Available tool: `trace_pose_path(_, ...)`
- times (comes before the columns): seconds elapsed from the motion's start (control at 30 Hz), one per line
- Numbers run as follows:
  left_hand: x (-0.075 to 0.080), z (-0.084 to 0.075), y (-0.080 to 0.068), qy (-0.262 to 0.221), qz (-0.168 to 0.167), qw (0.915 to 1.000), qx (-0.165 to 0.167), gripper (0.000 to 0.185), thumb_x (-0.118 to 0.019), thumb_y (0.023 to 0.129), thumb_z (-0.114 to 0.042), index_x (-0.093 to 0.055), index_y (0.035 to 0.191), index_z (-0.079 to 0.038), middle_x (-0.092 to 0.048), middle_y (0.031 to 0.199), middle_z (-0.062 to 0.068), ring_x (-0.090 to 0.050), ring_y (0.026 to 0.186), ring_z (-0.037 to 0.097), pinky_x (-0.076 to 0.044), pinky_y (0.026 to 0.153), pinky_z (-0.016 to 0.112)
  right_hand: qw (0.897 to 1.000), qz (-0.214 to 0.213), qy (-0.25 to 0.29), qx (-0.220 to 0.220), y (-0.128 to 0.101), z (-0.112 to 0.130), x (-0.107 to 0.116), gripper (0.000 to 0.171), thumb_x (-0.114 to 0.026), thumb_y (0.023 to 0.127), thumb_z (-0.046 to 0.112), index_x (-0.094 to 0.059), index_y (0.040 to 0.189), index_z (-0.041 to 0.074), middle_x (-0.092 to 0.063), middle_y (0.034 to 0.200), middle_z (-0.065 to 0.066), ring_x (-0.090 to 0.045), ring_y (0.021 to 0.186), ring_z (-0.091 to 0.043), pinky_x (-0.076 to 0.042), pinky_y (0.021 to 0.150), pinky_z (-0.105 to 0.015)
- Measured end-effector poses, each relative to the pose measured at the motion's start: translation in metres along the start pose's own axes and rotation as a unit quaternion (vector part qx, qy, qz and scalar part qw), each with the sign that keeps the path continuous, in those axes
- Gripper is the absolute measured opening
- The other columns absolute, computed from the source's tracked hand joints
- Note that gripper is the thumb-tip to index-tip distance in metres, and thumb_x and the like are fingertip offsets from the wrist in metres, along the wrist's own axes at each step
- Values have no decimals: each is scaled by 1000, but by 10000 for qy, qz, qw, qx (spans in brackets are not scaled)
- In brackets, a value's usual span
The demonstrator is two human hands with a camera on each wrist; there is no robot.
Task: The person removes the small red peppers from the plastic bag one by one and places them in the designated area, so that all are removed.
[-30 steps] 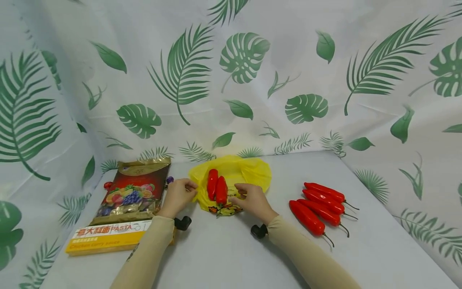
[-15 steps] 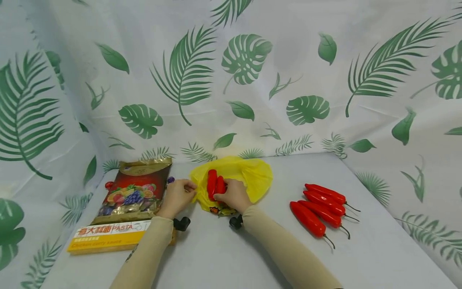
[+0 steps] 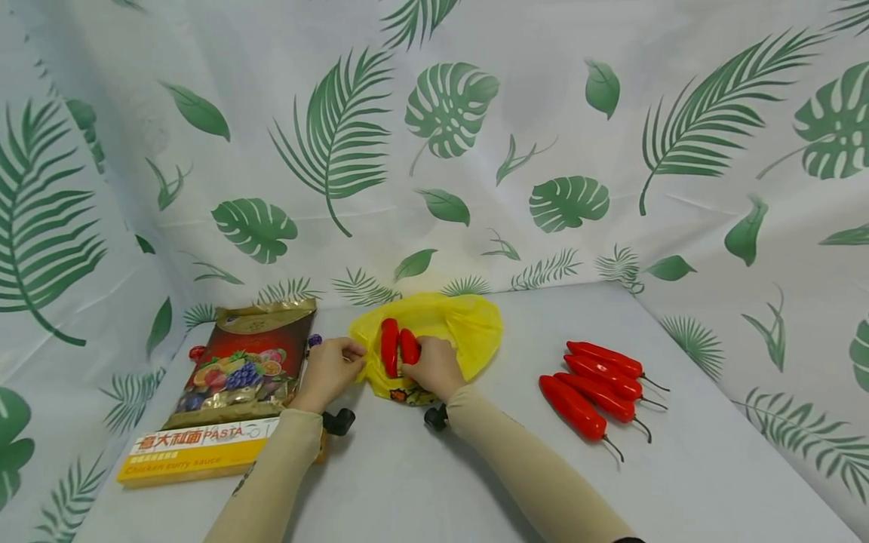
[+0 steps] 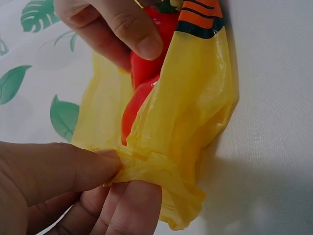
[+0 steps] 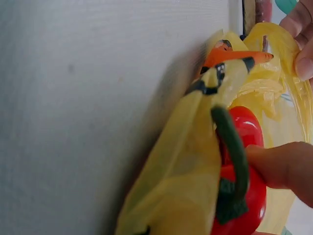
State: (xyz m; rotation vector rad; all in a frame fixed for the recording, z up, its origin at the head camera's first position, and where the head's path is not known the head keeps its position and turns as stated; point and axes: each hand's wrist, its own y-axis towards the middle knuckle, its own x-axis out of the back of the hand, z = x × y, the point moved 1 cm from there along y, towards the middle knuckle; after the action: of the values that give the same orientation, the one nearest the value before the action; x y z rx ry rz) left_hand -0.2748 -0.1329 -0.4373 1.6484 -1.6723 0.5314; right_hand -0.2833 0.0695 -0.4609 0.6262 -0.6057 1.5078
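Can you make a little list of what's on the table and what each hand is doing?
left hand: pinches the edge of the yellow plastic bag
right hand: holds red peppers at the bag
loose peppers: lie to the right, on the table
snack pouch: lies to the left
pasta box: in front of the pouch

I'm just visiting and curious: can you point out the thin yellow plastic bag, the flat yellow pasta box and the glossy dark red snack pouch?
thin yellow plastic bag [image 3: 475, 332], head view, on its bare right side.
flat yellow pasta box [image 3: 193, 452], head view, on its top face.
glossy dark red snack pouch [image 3: 247, 362], head view, on its printed front.
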Motion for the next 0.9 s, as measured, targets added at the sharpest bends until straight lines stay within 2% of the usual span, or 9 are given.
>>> trace_pose_path(0.2,0,1,0,22,-37,10000,10,4,-76,87,-8,-78,90,-6,-76,84,7,-67,77,18,-55,69,30,9997,25,222,-90,1,-1,1,55,-80,83,13,-65,133,-4,-72,114,-15,-63,94,-25,-62,84,-38)
trace_pose_path(0.3,0,2,1,14,5,10000,52,6,-76,88,-9,-78,92,-6,-76,85,7,-68,76,17,-55,68,29,9996,59,291,-30,-1,-2,6,60,-79,84,12,-62,139,-3,-72,123,-17,-64,96,-25,-62,84,-37)
trace_pose_path(0.47,2,1,1,-26,62,9999,88,7,-76,89,-10,-79,95,-6,-76,87,7,-67,75,16,-54,65,28,9989,97,353,303,-10,-6,23,54,-80,87,15,-65,138,3,-73,120,-13,-65,93,-22,-61,76,-32)
trace_pose_path(0.63,2,2,0,-52,111,9998,142,7,-76,90,-10,-78,96,-6,-76,87,8,-65,73,16,-52,64,27,9981,101,183,587,-31,-15,45,52,-80,89,16,-65,138,4,-73,125,-12,-66,100,-22,-63,84,-35)
trace_pose_path(0.8,3,1,-2,-61,115,9998,156,8,-76,90,-9,-78,96,-5,-75,87,9,-64,75,17,-52,64,26,9986,72,-12,515,-55,-34,65,54,-81,88,17,-66,139,8,-73,128,-10,-68,105,-24,-62,89,-40)
trace_pose_path(0.9,5,1,-3,-33,64,9998,160,7,-76,89,-9,-78,95,-6,-76,88,9,-65,76,18,-51,64,26,9989,83,-82,463,-66,-48,76,55,-82,86,15,-67,139,10,-74,125,-10,-70,106,-25,-63,85,-39)
